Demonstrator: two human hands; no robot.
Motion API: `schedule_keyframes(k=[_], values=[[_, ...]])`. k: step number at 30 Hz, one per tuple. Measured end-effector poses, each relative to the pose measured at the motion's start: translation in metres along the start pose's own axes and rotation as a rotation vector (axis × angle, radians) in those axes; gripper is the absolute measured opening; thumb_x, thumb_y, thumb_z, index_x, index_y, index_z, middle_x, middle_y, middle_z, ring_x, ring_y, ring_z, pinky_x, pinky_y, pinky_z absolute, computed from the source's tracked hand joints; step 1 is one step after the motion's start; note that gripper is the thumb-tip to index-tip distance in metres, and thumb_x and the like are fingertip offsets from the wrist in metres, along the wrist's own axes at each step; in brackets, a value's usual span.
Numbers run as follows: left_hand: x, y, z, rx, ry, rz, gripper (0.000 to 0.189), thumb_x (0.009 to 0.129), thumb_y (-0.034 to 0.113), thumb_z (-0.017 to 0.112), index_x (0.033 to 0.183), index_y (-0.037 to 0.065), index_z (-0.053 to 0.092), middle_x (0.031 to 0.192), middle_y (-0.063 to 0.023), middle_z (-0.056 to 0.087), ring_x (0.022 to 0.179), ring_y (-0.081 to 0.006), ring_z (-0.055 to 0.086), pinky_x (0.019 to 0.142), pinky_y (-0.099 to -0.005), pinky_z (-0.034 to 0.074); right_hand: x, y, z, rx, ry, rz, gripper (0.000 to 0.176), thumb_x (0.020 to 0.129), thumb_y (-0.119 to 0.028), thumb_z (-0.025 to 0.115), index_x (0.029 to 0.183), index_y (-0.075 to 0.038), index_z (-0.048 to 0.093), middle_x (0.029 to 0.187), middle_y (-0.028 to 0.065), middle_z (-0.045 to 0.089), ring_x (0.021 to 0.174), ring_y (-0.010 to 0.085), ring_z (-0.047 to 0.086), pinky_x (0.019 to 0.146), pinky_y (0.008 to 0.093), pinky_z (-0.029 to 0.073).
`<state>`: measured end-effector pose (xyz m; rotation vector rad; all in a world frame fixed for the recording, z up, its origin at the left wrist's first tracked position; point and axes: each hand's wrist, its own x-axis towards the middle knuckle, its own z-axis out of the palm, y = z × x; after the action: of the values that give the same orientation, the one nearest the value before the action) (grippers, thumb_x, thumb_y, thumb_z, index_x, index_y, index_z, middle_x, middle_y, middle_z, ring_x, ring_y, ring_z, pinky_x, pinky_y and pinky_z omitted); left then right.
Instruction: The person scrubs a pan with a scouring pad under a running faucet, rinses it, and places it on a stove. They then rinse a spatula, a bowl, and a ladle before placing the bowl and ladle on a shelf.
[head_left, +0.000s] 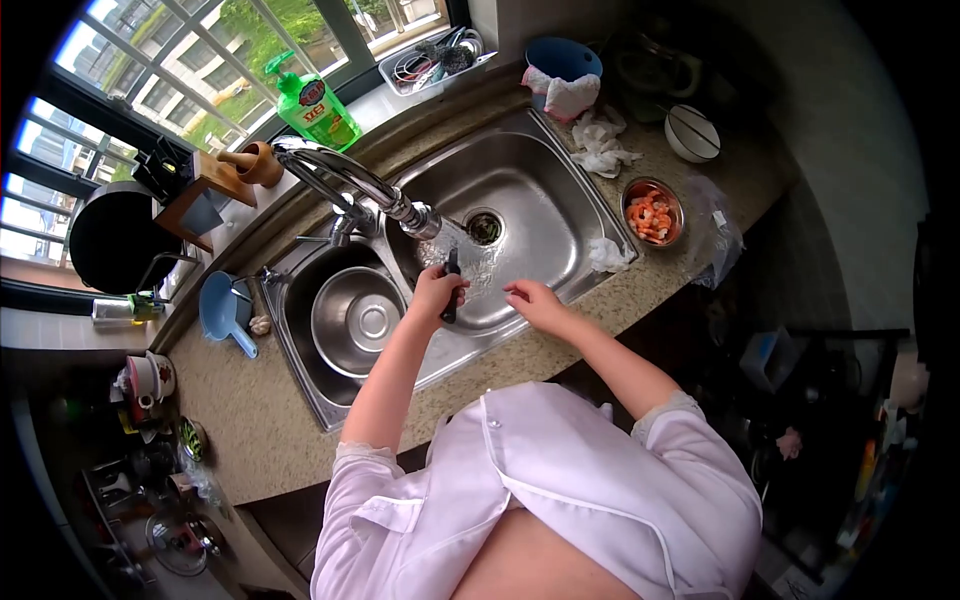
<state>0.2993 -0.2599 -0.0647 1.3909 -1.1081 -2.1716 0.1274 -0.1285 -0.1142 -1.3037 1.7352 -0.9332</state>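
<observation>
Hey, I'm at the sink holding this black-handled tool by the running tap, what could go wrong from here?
The black-handled tool might slip, since your left hand grips it right by water running from the faucet.
If it has an edge, which I can't make out, your bare right hand is close enough to get nicked.
The crumpled white wad at the sink rim could get knocked in.

The tool's handle (452, 262) looks plastic, the faucet (390, 197) glossy metal.
</observation>
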Motion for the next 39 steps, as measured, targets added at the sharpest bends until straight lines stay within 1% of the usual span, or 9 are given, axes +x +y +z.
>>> schedule_keyframes(k=[4, 7, 16, 20, 27, 30, 32, 33, 39], values=[[0.007, -0.058, -0.006, 0.726, 0.102, 0.276, 0.022, 0.075, 0.007, 0.055, 0.095, -0.004, 0.058, 0.068, -0.0107, 0.057, 0.051, -0.021, 0.054, 0.05, -0.0308, 0.046, 0.024, -0.038, 0.035, 0.882, -0.198, 0.536, 0.023, 0.088, -0.022, 0.055, 0.096, -0.002, 0.06, 0.086, 0.0107, 0.061, 0.08, 0.0209, 0.06, 0.071, 0.0326, 0.048], [-0.035, -0.037, 0.018, 1.048, 0.082, 0.391, 0.031, 0.073, 0.014, 0.056, 0.097, -0.005, 0.06, 0.094, -0.0247, 0.057, 0.085, -0.0385, 0.055, 0.08, -0.039, 0.045, 0.042, -0.041, 0.061, 1.086, -0.203, 0.74, 0.021, 0.088, -0.022, 0.053, 0.09, -0.001, 0.059, 0.083, 0.0099, 0.061, 0.076, 0.0192, 0.059, 0.067, 0.0328, 0.049], [-0.091, -0.008, 0.012, 0.648, 0.313, 0.663, 0.033, 0.079, 0.009, 0.063, 0.11, -0.002, 0.058, 0.103, -0.0144, 0.055, 0.071, -0.0151, 0.059, 0.064, -0.026, 0.048, 0.125, -0.037, 0.076, 1.253, -0.117, 0.903, 0.008, 0.084, -0.004, 0.049, 0.091, -0.001, 0.052, 0.075, 0.0083, 0.056, 0.064, 0.0178, 0.056, 0.056, 0.0308, 0.049], [-0.083, -0.02, -0.015, 0.537, 0.364, 0.655, 0.03, 0.082, 0.008, 0.06, 0.111, 0.0, 0.058, 0.099, -0.0101, 0.057, 0.073, -0.0141, 0.059, 0.062, -0.0254, 0.05, 0.159, -0.056, 0.065, 1.461, -0.31, 0.529, 0.023, 0.08, 0.006, 0.05, 0.101, -0.003, 0.051, 0.082, 0.0101, 0.052, 0.064, 0.0174, 0.054, 0.058, 0.0279, 0.052], [-0.083, -0.032, -0.038, 0.257, 0.163, 0.27, 0.026, 0.086, 0.012, 0.055, 0.11, 0.002, 0.059, 0.088, -0.0061, 0.063, 0.074, -0.0114, 0.059, 0.061, -0.0252, 0.05, 0.167, -0.023, 0.056, 1.527, -0.433, 0.732, 0.04, 0.078, 0.008, 0.043, 0.114, -0.007, 0.051, 0.074, 0.0091, 0.051, 0.061, 0.0163, 0.051, 0.052, 0.0259, 0.05], [-0.084, -0.034, -0.05, 0.186, 0.208, 0.259, 0.025, 0.085, 0.012, 0.056, 0.107, 0.002, 0.061, 0.083, -0.0055, 0.063, 0.071, -0.0113, 0.059, 0.06, -0.0254, 0.05, 0.145, -0.013, 0.048, 0.841, -0.326, 0.796, 0.047, 0.076, 0.005, 0.046, 0.12, -0.011, 0.052, 0.082, 0.014, 0.054, 0.068, 0.0222, 0.056, 0.059, 0.0314, 0.051], [-0.083, -0.034, -0.055, 0.23, 0.228, 0.219, 0.025, 0.085, 0.013, 0.056, 0.107, 0.003, 0.061, 0.083, -0.0052, 0.063, 0.072, -0.0112, 0.059, 0.06, -0.0254, 0.05, 0.13, 0.004, 0.049, -0.226, -0.135, 0.042, 0.055, 0.073, 0.004, 0.048, 0.124, -0.017, 0.051, 0.094, 0.0181, 0.055, 0.083, 0.0303, 0.059, 0.074, 0.038, 0.049], [-0.081, -0.036, -0.055, 0.228, 0.21, 0.215, 0.025, 0.085, 0.013, 0.057, 0.107, 0.003, 0.061, 0.083, -0.0054, 0.062, 0.072, -0.0116, 0.06, 0.06, -0.0254, 0.05, 0.121, -0.02, 0.037, -0.505, -0.197, 0.078, 0.052, 0.074, 0.001, 0.052, 0.122, -0.018, 0.054, 0.108, 0.0191, 0.052, 0.098, 0.0357, 0.056, 0.086, 0.0406, 0.044], [-0.077, -0.041, -0.056, 0.274, 0.084, 0.188, 0.026, 0.088, 0.015, 0.053, 0.111, 0.004, 0.059, 0.093, -0.006, 0.063, 0.078, -0.012, 0.059, 0.064, -0.0246, 0.05, 0.103, -0.013, 0.008, -0.817, -0.261, 0.03, 0.036, 0.083, -0.007, 0.053, 0.117, -0.017, 0.057, 0.109, 0.0179, 0.049, 0.097, 0.0383, 0.055, 0.084, 0.0441, 0.045]])
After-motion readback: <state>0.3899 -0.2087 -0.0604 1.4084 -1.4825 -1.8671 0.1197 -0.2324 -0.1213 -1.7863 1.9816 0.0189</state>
